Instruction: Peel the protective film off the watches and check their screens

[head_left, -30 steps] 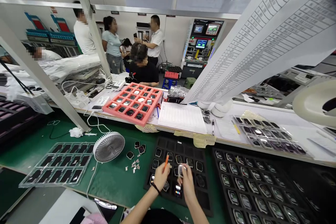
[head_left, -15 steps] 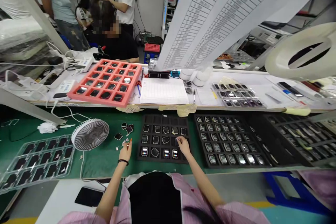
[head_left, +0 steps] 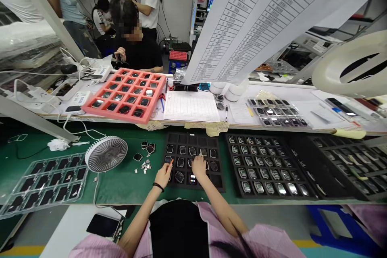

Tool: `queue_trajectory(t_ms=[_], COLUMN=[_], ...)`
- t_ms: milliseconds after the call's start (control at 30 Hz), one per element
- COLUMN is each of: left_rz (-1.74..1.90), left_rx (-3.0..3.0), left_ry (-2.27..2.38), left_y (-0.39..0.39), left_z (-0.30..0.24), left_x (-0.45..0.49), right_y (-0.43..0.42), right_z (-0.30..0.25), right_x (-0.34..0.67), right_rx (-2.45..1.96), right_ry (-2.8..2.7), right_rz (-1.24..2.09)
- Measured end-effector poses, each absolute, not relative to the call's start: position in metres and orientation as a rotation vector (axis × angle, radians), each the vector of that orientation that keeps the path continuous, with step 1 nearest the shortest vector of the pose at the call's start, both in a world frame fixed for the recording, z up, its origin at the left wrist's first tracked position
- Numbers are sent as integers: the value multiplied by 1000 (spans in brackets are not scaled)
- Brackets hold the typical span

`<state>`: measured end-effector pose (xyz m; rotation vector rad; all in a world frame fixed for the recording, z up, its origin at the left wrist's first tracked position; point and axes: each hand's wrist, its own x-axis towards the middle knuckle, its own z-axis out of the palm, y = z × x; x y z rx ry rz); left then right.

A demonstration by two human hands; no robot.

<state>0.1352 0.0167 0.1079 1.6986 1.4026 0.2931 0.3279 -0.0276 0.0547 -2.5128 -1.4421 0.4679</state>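
My left hand pinches an orange-tipped tool. My right hand is over a smartwatch in the black foam tray, lower centre; grip unclear. Unit looks light, glass-faced, fragile: take by case edges.

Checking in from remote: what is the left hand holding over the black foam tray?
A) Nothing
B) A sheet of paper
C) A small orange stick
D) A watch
C: the left hand pinches a small orange stick between its fingers, above the black foam tray.
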Motion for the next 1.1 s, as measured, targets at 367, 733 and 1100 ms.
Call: queue_trajectory(t_ms=[367, 733, 1100], left_rz=[309, 433, 416], left_rx=[1683, 1571, 1467], left_ry=[1322, 1202, 891], left_y=[8, 7, 0], left_z=[113, 115, 154], left_x=[136, 142, 174], right_y=[-34, -38, -34], right_z=[56, 52, 131], right_x=[328, 332, 317], right_rx=[-2351, -1782, -1017], right_ry=[-1351, -792, -420], right_rz=[564, 884, 1282])
